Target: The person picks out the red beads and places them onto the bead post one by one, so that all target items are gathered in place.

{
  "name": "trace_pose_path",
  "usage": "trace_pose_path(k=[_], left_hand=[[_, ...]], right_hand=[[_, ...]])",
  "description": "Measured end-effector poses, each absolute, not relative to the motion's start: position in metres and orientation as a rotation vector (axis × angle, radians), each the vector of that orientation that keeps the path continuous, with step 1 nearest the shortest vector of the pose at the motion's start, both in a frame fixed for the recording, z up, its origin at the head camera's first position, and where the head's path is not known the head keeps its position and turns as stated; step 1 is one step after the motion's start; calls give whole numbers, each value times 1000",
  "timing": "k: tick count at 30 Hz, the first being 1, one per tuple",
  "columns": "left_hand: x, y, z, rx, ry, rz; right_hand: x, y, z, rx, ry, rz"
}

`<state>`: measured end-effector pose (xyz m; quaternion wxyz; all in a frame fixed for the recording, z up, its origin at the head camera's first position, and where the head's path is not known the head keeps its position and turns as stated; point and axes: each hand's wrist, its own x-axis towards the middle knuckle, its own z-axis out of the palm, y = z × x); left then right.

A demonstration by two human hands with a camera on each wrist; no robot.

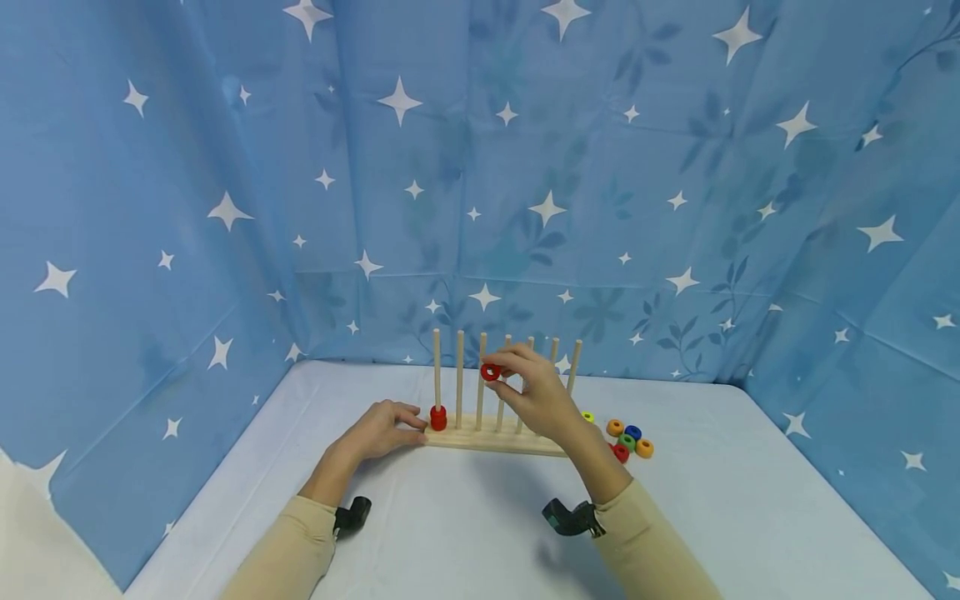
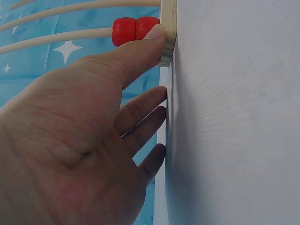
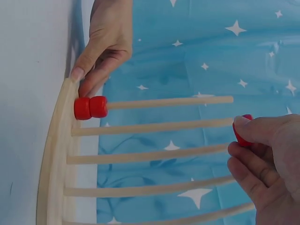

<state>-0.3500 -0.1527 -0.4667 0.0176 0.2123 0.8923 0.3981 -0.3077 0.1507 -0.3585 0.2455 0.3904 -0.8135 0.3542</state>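
Note:
A pegged wooden stand with a long base [image 1: 487, 439] bears a row of upright pegs. Two red rings [image 2: 136, 32] are stacked at the foot of its leftmost peg. My left hand [image 1: 386, 431] grips the left end of the base between thumb and index finger, its other fingers loosely extended. My right hand [image 1: 532, 392] is raised near the peg tops and pinches a red ring [image 1: 491, 372] between thumb and fingertips. In the right wrist view this ring is close to the tip of the second peg [image 3: 164, 126].
Right of the stand lie several loose rings, among them an orange ring [image 1: 644, 448], a blue ring [image 1: 633, 432], a green ring [image 1: 627, 442] and a red ring [image 1: 621, 453]. A yellow ring [image 1: 588, 417] shows partly behind my right wrist. A blue starred curtain [image 1: 480, 167] surrounds the white table [image 1: 450, 525].

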Motion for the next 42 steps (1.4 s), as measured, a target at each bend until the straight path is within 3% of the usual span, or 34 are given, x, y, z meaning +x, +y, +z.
trace_pose_path(k=[42], left_hand=[[-353,-151,-470,567,2802,1208]], right_hand=[[-325,93,-318,1070,-2096,755]])
